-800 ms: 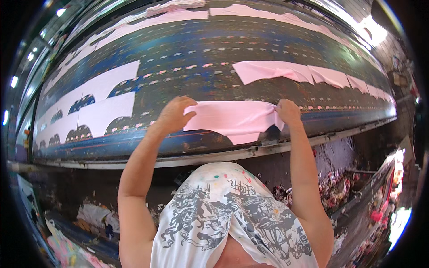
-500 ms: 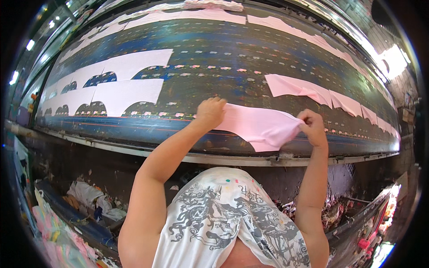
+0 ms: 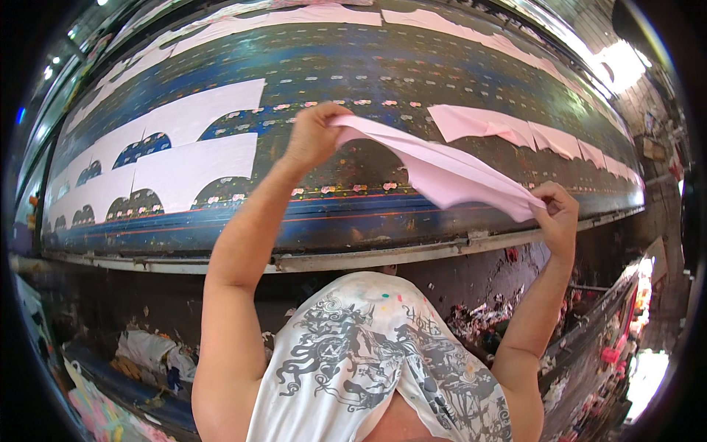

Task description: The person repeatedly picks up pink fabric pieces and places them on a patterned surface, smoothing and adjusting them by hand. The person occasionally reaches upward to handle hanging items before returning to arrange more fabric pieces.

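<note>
A pink cut fabric piece (image 3: 434,166) is stretched between my two hands over the long dark printing table (image 3: 353,236), slanting down to the right. My left hand (image 3: 318,132) pinches its upper left end. My right hand (image 3: 556,210) pinches its other end near the table's front edge. The piece sags and folds along its length. Flat pale pink pieces (image 3: 184,177) with arched cutouts lie in rows to the left, and creased pink pieces (image 3: 479,118) lie in a row behind, to the right.
More pink pieces (image 3: 501,44) line the far side of the table. A metal rail (image 3: 346,258) runs along the near edge. Below it are scraps (image 3: 493,317) and crumpled cloth (image 3: 140,346). Bright openings (image 3: 618,59) and small lights show around the rim of the view.
My left hand has risen and moved farther over the table, lifting the fabric's left end. My right hand has shifted rightward and slightly lower, so the piece now slants and is drawn out.
</note>
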Available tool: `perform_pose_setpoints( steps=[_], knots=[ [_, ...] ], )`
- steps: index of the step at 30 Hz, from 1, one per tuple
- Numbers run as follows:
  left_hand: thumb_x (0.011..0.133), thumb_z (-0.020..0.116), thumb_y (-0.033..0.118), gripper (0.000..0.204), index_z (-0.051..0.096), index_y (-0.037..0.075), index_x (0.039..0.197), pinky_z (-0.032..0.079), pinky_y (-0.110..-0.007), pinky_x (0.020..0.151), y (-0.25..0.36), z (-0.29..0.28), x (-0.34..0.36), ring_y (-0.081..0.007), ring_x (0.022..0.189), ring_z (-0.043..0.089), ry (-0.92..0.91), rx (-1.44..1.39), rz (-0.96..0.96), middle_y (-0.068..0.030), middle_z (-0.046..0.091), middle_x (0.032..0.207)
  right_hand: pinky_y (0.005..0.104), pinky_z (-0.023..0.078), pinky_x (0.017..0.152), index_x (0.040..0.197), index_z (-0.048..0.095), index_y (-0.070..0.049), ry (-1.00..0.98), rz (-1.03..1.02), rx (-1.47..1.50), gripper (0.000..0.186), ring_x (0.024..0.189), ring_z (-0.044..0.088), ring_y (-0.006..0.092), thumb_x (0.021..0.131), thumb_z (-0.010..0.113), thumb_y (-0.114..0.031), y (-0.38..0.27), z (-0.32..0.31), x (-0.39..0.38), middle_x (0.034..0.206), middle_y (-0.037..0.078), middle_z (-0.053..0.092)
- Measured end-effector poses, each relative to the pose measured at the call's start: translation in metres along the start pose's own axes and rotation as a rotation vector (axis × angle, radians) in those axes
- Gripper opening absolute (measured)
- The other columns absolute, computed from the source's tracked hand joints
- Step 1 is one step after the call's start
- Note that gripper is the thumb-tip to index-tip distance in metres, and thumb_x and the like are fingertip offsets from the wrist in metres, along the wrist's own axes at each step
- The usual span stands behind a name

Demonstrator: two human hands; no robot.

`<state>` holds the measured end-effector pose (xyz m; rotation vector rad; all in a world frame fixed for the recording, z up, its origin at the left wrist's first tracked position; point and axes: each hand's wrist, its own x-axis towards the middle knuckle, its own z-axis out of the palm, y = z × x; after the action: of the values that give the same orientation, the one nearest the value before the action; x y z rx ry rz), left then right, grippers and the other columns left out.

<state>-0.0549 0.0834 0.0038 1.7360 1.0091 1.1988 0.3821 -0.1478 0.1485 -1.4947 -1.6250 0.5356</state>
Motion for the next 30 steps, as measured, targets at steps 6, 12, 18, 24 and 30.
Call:
perform_pose_setpoints(
  steps=[6,12,18,24,30],
  knots=[
    [0.092,0.077,-0.006,0.019,0.082,0.002,0.109,0.058,-0.03,0.083,0.058,-0.028,-0.001,-0.0169,0.092,0.075,-0.03,0.105,0.143,-0.0079,0.08,0.098,0.0493,0.055,0.104,0.107,0.078,0.0,-0.082,-0.095,-0.71,0.029,0.101,0.068,0.0435,0.079,0.07,0.002,0.012,0.014,-0.006,0.101,0.02,0.07],
    [0.092,0.077,-0.006,0.019,0.081,0.001,0.109,0.056,-0.03,0.08,0.075,-0.006,-0.047,-0.0167,0.089,0.071,-0.219,0.096,0.167,-0.0075,0.078,0.097,0.0401,0.057,0.097,0.096,0.073,0.001,0.009,0.064,-0.55,0.015,0.105,0.071,0.0318,0.081,0.075,-0.002,0.087,-0.027,-0.025,0.1,0.012,0.073],
    [0.109,0.072,0.009,0.012,0.078,-0.002,0.111,0.055,-0.027,0.074,0.075,0.046,-0.093,-0.0084,0.084,0.07,-0.222,-0.291,-0.26,-0.0027,0.078,0.096,0.0314,0.054,0.082,0.099,0.07,-0.002,0.252,0.233,0.396,0.009,0.094,0.067,0.0158,0.094,0.075,-0.008,0.178,-0.076,-0.05,0.099,0.004,0.071],
    [0.107,0.074,0.009,0.014,0.077,-0.002,0.113,0.059,-0.028,0.067,0.038,0.106,-0.074,-0.0102,0.077,0.073,-0.193,-0.225,-0.511,-0.0052,0.08,0.092,0.0315,0.055,0.096,0.127,0.078,0.0,0.298,0.297,0.177,0.037,0.107,0.072,0.0168,0.092,0.068,-0.002,0.243,-0.087,0.0,0.117,0.009,0.08],
    [0.096,0.077,0.007,0.023,0.078,0.002,0.119,0.061,-0.043,0.091,0.015,0.16,-0.076,-0.0292,0.105,0.076,0.035,0.697,-0.037,-0.0145,0.079,0.112,0.0436,0.06,0.091,0.119,0.079,-0.009,0.391,0.462,-0.573,0.024,0.107,0.075,0.037,0.097,0.069,-0.01,0.331,-0.051,0.024,0.116,0.018,0.079]
  ],
)
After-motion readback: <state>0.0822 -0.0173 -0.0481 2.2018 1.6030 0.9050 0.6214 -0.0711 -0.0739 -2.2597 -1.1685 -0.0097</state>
